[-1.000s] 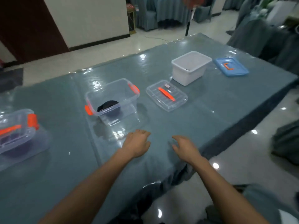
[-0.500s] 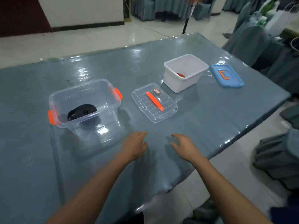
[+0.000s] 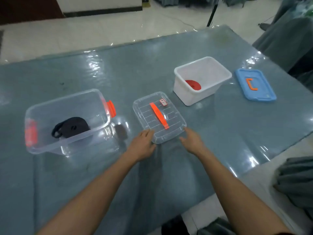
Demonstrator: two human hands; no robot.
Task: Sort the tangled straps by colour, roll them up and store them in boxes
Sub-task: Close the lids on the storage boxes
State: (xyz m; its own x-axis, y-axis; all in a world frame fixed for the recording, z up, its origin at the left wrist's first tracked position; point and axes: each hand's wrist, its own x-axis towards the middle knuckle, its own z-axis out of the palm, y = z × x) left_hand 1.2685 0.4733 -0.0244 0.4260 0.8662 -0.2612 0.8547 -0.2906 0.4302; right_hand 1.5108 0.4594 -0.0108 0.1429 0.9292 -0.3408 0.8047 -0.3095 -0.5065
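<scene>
As left hand (image 3: 142,146) and right hand (image 3: 192,141) flank clear lid (image 3: 174,119), fingers spread, contact unclear, forearms cropped.

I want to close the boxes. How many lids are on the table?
2. The clear lid lies between the clear box and the white box; the blue lid lies right of the white box.

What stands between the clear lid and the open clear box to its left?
Nothing visible does. Only table lies between the clear lid and the clear box. The left hand and right hand are at the lid's near edge.
</scene>
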